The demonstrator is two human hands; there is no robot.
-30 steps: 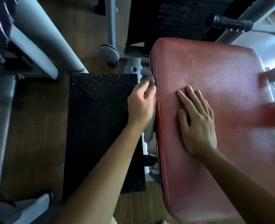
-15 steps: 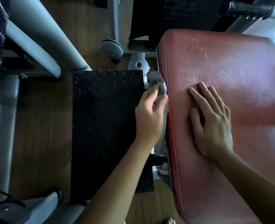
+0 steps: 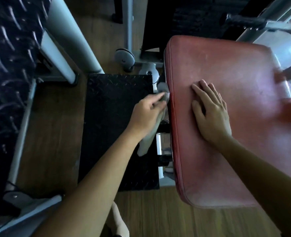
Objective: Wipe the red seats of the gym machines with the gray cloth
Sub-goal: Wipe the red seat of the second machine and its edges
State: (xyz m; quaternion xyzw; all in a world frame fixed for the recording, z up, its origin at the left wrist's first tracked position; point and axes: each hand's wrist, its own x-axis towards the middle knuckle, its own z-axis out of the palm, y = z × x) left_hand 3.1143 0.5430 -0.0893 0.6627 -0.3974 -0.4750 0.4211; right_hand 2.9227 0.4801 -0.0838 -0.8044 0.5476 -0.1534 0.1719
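A large red padded seat [image 3: 230, 151] fills the right half of the view. My right hand [image 3: 211, 115] lies flat on its top, fingers spread and pointing away from me, holding nothing. My left hand [image 3: 148, 115] is at the seat's left side edge and grips the gray cloth [image 3: 146, 142]. The cloth's upper end is bunched at my fingertips against the seat's side. Its loose end hangs down below my wrist over the black plate.
A black diamond-pattern footplate [image 3: 114, 120] lies on the wooden floor left of the seat. White machine tubes [image 3: 67, 40] slant at the upper left. A grey wheel [image 3: 124, 59] and a frame post stand behind the plate. A black handle bar [image 3: 244, 19] sits at the upper right.
My left hand has turned and its fingers now reach sideways at the seat's edge, with more cloth hanging free below the wrist. My right hand stays flat on the seat.
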